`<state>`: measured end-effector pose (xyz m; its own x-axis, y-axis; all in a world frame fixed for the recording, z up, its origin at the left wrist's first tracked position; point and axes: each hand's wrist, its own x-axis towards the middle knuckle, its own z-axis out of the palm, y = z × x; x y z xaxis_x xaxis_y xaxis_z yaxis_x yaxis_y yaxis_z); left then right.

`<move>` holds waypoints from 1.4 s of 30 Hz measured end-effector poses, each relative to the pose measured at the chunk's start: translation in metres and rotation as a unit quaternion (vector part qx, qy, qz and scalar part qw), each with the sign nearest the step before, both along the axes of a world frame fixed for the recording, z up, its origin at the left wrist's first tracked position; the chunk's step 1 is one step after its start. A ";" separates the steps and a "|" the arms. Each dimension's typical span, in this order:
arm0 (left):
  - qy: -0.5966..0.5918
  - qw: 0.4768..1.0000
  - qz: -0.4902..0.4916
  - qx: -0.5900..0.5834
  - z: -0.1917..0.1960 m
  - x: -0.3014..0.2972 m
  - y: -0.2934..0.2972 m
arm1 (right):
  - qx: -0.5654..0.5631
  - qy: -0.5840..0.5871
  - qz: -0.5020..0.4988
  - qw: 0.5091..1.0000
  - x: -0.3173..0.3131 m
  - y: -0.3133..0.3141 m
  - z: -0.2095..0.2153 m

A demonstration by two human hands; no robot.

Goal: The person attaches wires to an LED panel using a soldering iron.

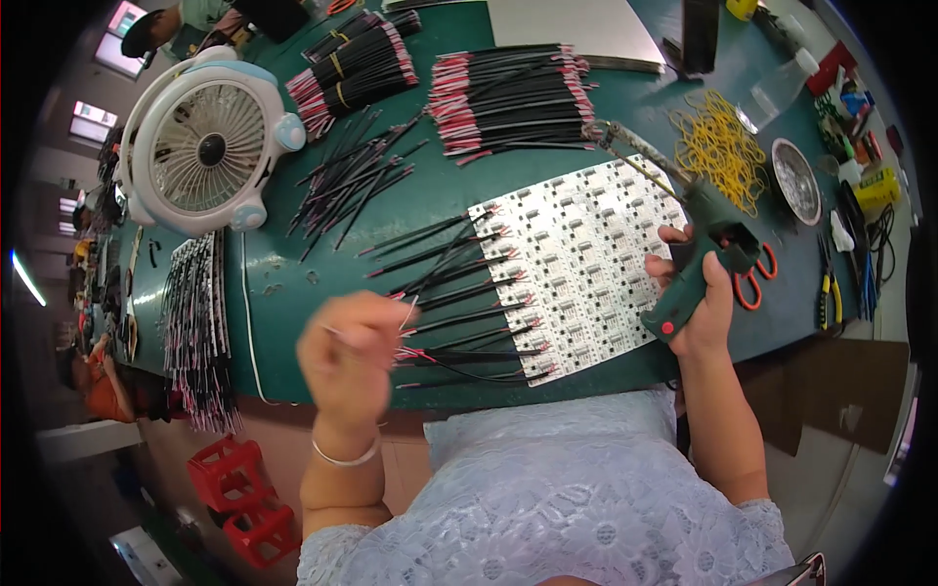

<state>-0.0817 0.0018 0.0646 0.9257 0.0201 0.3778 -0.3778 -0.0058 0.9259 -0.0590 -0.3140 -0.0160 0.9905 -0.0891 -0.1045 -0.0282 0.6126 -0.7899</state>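
My right hand (705, 317) is wrapped round the dark green handle of a soldering gun (696, 278), whose metal tip points up and left over the far right part of a white circuit board panel (576, 278). The panel carries rows of small components and lies flat on the table. Black cables (469, 317) with reddish ends fan out from its left edge. Beside those cables my left hand (352, 352) is raised, blurred, with its fingers pinched on a thin pale wire (406, 314). Where that wire leads is hard to make out.
A white fan (207, 146) stands at the left. Bundled cables (513, 103) and loose cables (357, 176) lie farther back. Yellow bands (718, 146), a metal bowl (796, 181), orange-handled scissors (750, 288) and yellow-handled pliers (831, 293) are at right. A finished-looking cable stack (198, 322) overhangs the left edge.
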 end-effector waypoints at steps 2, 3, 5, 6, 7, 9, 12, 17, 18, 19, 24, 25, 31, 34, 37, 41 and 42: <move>0.026 0.992 0.108 -0.052 0.006 0.019 0.026 | -0.017 0.006 -0.023 1.000 0.000 0.008 0.001; 0.020 0.991 0.118 -0.050 0.009 0.027 0.045 | -0.062 -0.009 -0.045 0.997 -0.001 0.008 -0.001; 0.074 0.959 0.195 -0.190 0.003 0.047 0.082 | -0.104 -0.024 -0.085 0.991 -0.001 0.011 -0.005; 0.069 0.959 0.202 -0.189 -0.003 0.056 0.091 | -0.134 -0.031 -0.101 0.985 0.000 0.014 -0.006; 0.101 0.947 0.232 -0.200 -0.011 0.064 0.098 | -0.138 -0.024 -0.121 0.983 -0.001 0.017 -0.007; 0.077 0.935 0.316 -0.145 -0.027 0.083 0.120 | -0.148 0.014 -0.158 0.976 -0.002 0.026 0.001; 0.075 0.928 0.327 -0.161 -0.007 0.093 0.122 | -0.195 0.004 -0.140 0.971 -0.011 0.016 -0.007; 0.020 0.946 0.301 -0.117 0.022 0.108 0.120 | -0.179 0.014 -0.181 0.967 -0.008 0.023 -0.001; -0.022 0.909 0.405 -0.098 0.022 0.105 0.132 | -0.167 0.006 -0.182 0.969 -0.012 0.023 -0.001; -0.063 0.859 0.502 -0.079 0.021 0.101 0.146 | -0.156 -0.002 -0.185 0.970 -0.014 0.024 -0.003; -0.088 0.864 0.397 0.298 0.022 0.106 0.102 | -0.165 -0.033 -0.189 0.968 -0.014 0.023 -0.005; -0.052 0.874 0.343 0.339 0.028 0.117 0.074 | -0.171 -0.023 -0.185 0.968 -0.015 0.022 -0.006; -0.065 0.849 0.054 0.522 0.032 0.222 -0.086 | -0.165 0.001 -0.190 0.968 -0.015 0.022 -0.003; -0.067 0.826 0.008 0.560 -0.030 0.271 -0.091 | -0.148 -0.007 -0.165 0.975 -0.013 0.030 -0.002; -0.164 0.830 0.038 0.532 -0.039 0.262 -0.105 | -0.173 0.009 -0.169 0.970 -0.016 0.020 -0.004; -0.177 0.842 0.045 0.507 -0.028 0.237 -0.054 | -0.173 -0.003 -0.170 0.970 -0.017 0.017 -0.004; -0.149 0.836 0.061 0.525 -0.022 0.225 -0.030 | -0.176 0.002 -0.172 0.969 -0.016 0.017 -0.004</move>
<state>0.1430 -0.0285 0.0429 0.8028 -0.3799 0.4595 -0.5276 -0.8116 0.2509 -0.0752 -0.2971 -0.0200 0.8955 -0.4449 -0.0110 0.1265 0.2782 -0.9521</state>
